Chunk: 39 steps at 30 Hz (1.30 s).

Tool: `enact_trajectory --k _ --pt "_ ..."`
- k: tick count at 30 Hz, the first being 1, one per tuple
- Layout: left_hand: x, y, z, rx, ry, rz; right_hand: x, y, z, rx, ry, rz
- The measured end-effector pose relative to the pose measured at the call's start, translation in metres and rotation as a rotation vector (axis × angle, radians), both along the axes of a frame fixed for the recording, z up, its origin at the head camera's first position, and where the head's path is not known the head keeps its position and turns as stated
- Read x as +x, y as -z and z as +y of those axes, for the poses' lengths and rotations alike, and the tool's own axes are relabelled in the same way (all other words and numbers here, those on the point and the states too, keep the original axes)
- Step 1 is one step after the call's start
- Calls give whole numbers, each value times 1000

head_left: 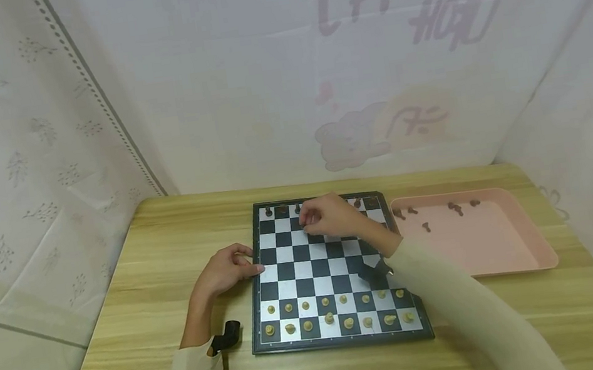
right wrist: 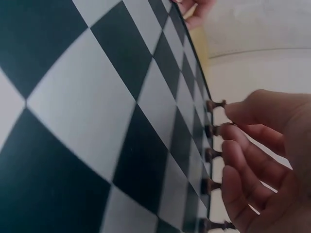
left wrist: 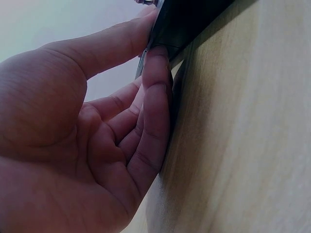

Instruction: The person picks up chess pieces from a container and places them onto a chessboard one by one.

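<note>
The black-and-white chessboard [head_left: 300,253] lies on the wooden table. My left hand [head_left: 227,270] holds its left edge, thumb on top and bent fingers against the side, as the left wrist view shows. Over the far rows my right hand [head_left: 332,215] bends its thumb and forefinger together, pinching a small dark chess piece [right wrist: 212,130] that the fingertips largely hide. Other dark pieces [right wrist: 212,184] stand along the far row, the middle ones covered by this hand in the head view. Two rows of pale chess pieces [head_left: 348,323] stand on the near side.
To the right of the board sits a pink tray [head_left: 500,238] with several dark chess pieces [head_left: 458,210] lying in it. A black wrist camera [head_left: 226,336] is on the left sleeve. Pale printed curtains [head_left: 238,92] hang behind the table's far edge.
</note>
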<state>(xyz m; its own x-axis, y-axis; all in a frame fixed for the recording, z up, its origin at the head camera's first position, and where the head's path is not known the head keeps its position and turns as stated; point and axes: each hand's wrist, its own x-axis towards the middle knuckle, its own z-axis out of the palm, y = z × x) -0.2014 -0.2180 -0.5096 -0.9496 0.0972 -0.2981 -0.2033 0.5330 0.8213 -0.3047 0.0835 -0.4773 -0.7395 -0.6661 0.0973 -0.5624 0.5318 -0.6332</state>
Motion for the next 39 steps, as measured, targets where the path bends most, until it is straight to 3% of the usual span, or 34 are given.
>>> enact_trajectory --k 14,32,39 --pt "-1 -1 -1 27 10 12 2 11 -30 -83 41 -126" --pt "-3 2 -2 34 11 13 -1 16 -67 -33 106 -12" --pt "-3 2 -3 44 13 11 -5 20 -73 -46 145 -9"
